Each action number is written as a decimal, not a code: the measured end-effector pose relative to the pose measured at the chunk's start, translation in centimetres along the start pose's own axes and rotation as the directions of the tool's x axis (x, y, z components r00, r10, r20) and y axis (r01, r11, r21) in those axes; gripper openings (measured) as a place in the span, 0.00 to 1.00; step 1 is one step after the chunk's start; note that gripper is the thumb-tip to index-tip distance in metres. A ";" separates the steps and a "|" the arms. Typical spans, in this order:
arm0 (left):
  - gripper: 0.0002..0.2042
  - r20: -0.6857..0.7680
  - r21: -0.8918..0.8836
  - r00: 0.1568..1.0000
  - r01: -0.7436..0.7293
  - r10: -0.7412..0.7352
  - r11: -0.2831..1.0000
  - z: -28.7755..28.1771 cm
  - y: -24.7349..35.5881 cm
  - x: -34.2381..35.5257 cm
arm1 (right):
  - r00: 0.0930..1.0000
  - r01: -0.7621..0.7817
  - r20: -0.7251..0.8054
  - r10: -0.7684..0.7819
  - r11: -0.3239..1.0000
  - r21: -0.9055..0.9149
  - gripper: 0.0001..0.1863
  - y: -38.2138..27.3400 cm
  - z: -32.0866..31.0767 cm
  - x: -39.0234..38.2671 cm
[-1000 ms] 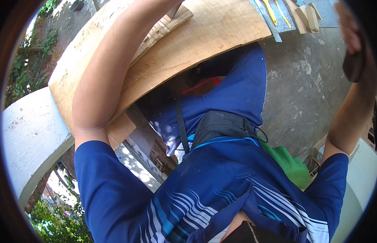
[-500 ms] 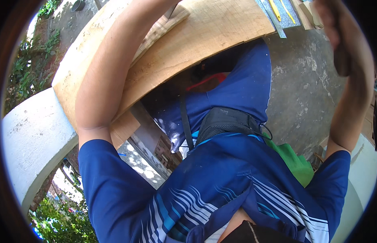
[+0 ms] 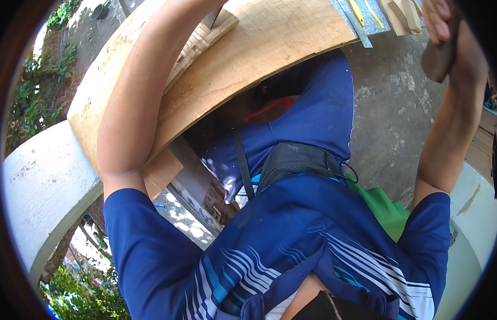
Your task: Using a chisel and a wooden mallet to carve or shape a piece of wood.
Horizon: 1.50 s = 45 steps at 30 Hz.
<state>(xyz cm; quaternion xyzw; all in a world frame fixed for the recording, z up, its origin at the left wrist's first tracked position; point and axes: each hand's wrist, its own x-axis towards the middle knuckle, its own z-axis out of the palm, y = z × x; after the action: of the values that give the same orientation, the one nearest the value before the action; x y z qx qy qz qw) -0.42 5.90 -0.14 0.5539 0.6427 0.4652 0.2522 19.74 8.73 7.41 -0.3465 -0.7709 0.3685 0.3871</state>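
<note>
At the upper right, my right hand (image 3: 439,22) is closed round a dark brown wooden handle (image 3: 438,61), whose blunt lower end sticks out below the fingers; its other end is out of sight. My left forearm (image 3: 133,90) reaches up over the wooden board (image 3: 248,48), and the left hand lies beyond the top edge. Just below that wrist, a flat metal blade (image 3: 211,18) stands against a pale piece of wood (image 3: 206,40) with cuts in it, lying on the board. What holds the blade is hidden.
Yellow-handled tools (image 3: 357,12) and a metal ruler-like strip (image 3: 360,32) lie on a speckled blue-grey surface at the board's right end, beside small wood blocks (image 3: 406,16). A white curved ledge (image 3: 45,165) stands at left. A green cloth (image 3: 384,213) hangs at my waist.
My right forearm has swung inward to the left, and the dark handle has risen with it. The left arm has hardly moved; the whole view has shifted slightly.
</note>
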 end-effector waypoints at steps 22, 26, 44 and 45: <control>0.25 0.186 -0.140 0.982 -0.007 0.033 0.990 -0.5 -1.6 0.4 | 0.877 -0.468 0.215 0.429 0.866 0.179 0.24 2.5 -2.5 -1.1; 0.22 0.137 -0.056 0.990 0.045 -0.037 0.997 -0.9 -0.3 -0.1 | 0.853 -0.423 0.427 0.301 0.878 0.226 0.21 7.3 -2.4 -2.1; 0.24 -0.504 -0.075 0.823 -0.344 0.262 0.936 -10.1 -1.3 -13.9 | 0.928 0.253 0.372 -0.016 0.761 -0.597 0.24 8.2 8.5 -1.5; 0.24 -0.563 -0.049 0.783 -0.353 0.266 0.934 -10.2 -0.2 -14.6 | 0.929 0.253 0.370 -0.017 0.760 -0.598 0.24 8.5 8.8 -1.6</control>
<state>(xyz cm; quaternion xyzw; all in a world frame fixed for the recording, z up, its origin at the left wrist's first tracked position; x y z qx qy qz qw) -5.33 -11.19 1.42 0.4749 0.5506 0.6863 0.0192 15.08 8.90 -4.08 -0.3299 -0.9281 0.1108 0.1326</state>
